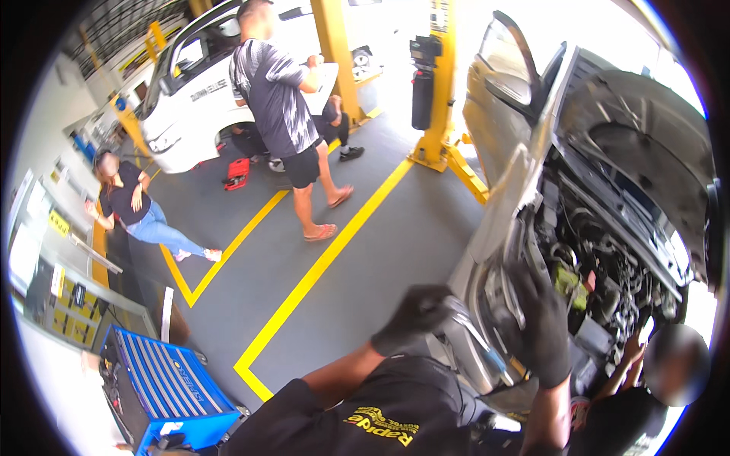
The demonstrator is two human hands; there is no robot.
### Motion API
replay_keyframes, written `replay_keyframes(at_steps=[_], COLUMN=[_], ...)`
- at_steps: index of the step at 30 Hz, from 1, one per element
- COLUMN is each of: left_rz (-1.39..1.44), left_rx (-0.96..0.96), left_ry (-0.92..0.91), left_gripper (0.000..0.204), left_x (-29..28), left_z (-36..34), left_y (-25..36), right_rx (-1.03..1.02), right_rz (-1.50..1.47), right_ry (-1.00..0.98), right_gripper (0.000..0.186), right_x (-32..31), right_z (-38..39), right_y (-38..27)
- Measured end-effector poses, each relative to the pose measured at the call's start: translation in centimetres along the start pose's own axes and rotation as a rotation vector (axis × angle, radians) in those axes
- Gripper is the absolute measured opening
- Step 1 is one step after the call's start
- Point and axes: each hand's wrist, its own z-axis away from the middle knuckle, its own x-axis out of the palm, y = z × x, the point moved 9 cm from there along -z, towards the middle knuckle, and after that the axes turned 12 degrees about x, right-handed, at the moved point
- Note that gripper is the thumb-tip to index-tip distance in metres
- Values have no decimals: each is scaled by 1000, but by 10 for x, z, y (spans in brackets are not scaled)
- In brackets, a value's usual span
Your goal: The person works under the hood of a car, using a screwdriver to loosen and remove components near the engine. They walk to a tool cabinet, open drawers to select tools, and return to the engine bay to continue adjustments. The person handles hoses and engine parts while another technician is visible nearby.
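Observation:
My left hand [414,315], in a black glove, is closed at the front of the grey car [487,258]. A slim, shiny silver tool [473,331] sticks out from its fingers toward the headlight; its exact kind does not show. My right hand [538,330], also in a black glove, is raised over the front corner of the car, by the headlight and the engine bay's edge. Motion smears its fingers, and I cannot see whether anything is in them. Under the raised hood [639,129] the engine bay [601,266] lies exposed, with hoses and a yellow-green piece [569,287].
A person [639,395] leans in at the right, holding a lit device. Ahead stand a yellow lift post [437,99], a person with a white sheet [277,99] and a white vehicle [198,99]. Another person [133,197] is at left, above a blue tool cabinet [175,380].

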Motion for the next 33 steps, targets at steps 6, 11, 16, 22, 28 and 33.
replay_keyframes(at_steps=[6, 11, 16, 22, 28, 33], left_rz=[-466, 139, 125, 139, 120, 8], left_rx=[170, -89, -189, -348, -232, 54], left_ry=[451, 751, 161, -74, 177, -548], left_gripper=[26, 41, 54, 53, 33, 35], left_x=[-51, 37, 112, 195, 241, 339], left_z=[84, 106, 106, 73, 0, -59], left_y=[23, 34, 18, -21, -75, -65], right_rx=[-579, -316, -128, 249, 567, 604], right_rz=[36, 131, -86, 31, -14, 262], right_ry=[275, -169, -199, 50, -214, 113], right_gripper=[88, 39, 29, 34, 36, 49], right_x=[-59, 68, 46, 6, 20, -51], right_z=[-19, 74, 165, 202, 210, 184], right_y=[-85, 15, 94, 194, 232, 345])
